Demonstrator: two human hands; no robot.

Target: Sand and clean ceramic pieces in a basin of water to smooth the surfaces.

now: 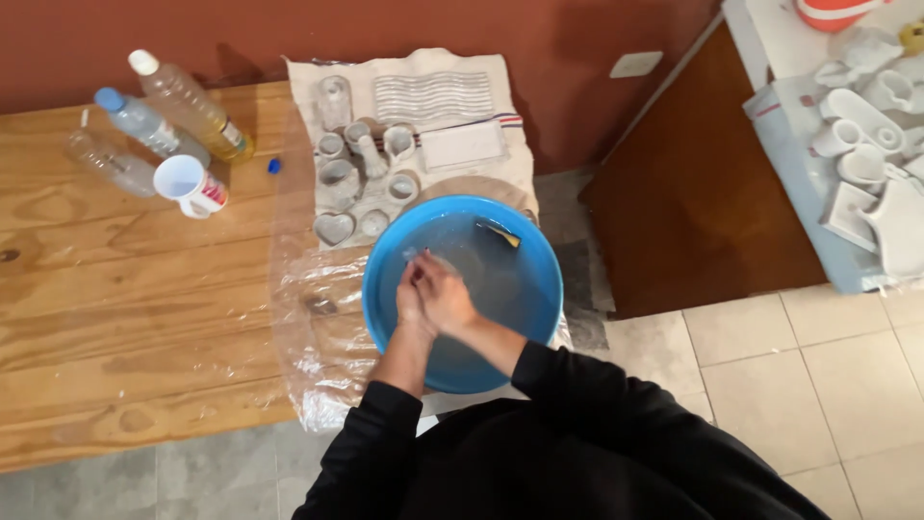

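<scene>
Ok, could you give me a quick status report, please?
Both hands, left and right, together over blue basin, clasping something small, unclear. Yellow sponge in basin. Nothing obstructing.

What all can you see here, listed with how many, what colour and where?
basin: one, blue, holding water, table edge
sponge: one, yellow, inside basin
clay pieces: about ten, grey-white, on cloth behind basin
cloth: one, white, striped
bottles: three, clear plastic, far left
cup: one, white, by bottles
cap: one, blue, on table
plastic sheet: clear, under basin
table: wooden
more clay pieces: white, top right
left hand, right hand: together over basin, holding something small
</scene>
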